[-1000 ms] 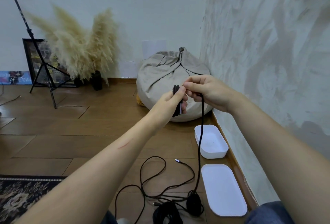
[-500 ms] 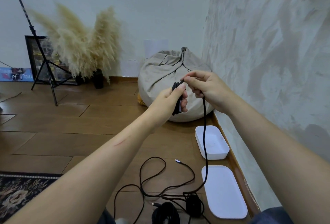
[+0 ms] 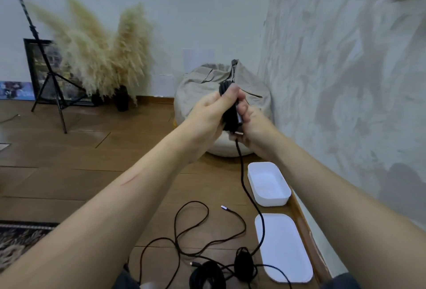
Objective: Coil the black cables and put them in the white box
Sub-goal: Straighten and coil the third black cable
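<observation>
Held the cable bundle (image 3: 230,113) between left hand (image 3: 207,113) and right hand (image 3: 255,127), in front of the beanbag (image 3: 202,83). Had the box (image 3: 272,202) on the floor (image 3: 69,162) by the right wall (image 3: 345,81), lid (image 3: 283,247) just nearer. Had loose cables (image 3: 191,219) left of the lid, possibly two wound bundles (image 3: 207,275) nearest.

You see black cables (image 3: 207,275), a white box (image 3: 272,201) and white lid (image 3: 283,247), brown plank floor (image 3: 69,155), beige beanbag (image 3: 207,81), dark floral rug (image 3: 18,240).
</observation>
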The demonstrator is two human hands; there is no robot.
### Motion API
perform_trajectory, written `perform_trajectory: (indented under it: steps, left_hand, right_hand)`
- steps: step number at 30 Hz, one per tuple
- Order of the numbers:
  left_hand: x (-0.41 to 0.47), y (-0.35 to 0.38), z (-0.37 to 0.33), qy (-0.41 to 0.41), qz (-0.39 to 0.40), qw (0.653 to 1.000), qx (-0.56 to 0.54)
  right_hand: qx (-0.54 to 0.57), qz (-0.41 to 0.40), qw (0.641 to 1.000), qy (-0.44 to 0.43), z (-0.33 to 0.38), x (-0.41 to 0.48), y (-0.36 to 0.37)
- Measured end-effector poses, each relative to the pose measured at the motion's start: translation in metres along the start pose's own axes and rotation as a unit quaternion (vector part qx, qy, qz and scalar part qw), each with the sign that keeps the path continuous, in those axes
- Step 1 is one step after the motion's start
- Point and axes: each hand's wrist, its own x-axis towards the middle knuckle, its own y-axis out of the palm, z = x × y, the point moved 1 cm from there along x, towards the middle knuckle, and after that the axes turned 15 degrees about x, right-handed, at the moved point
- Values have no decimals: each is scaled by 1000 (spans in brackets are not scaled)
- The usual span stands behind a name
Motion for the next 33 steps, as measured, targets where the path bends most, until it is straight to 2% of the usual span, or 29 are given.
perform_trajectory:
  steps: [3,6,10,12,14,18,23,27,29,33]
  left_hand:
    - [10,-10,8,1,-79,997,11]
    - [17,-28,21,16,-157,983,97]
    - [20,-42,39,4,-191,952,240]
    - [20,-44,51,-14,-196,934,300]
    - [20,-45,59,-27,-194,924,328]
    - [15,-45,69,-53,-151,908,386]
    - [9,-34,68,-79,-59,935,342]
    - [5,-14,51,-114,-13,977,178]
    - [5,-10,48,-122,1,986,117]
    - [2,-6,42,-116,27,990,76]
  right_hand:
    - [-118,2,993,11,-15,0,14]
    - [-235,69,969,35,-18,-4,25]
    - [-368,101,924,5,-4,-2,19]
    - [-413,137,900,16,0,-3,21]
    - [-434,163,885,42,0,-4,22]
    - [-366,171,910,97,11,-8,17]
    - [-326,118,936,59,25,-10,3]
    - [-263,61,963,2,35,-9,-4]
    - [-237,31,971,-23,38,-9,-4]
    - [-206,2,978,-44,40,-9,-5]
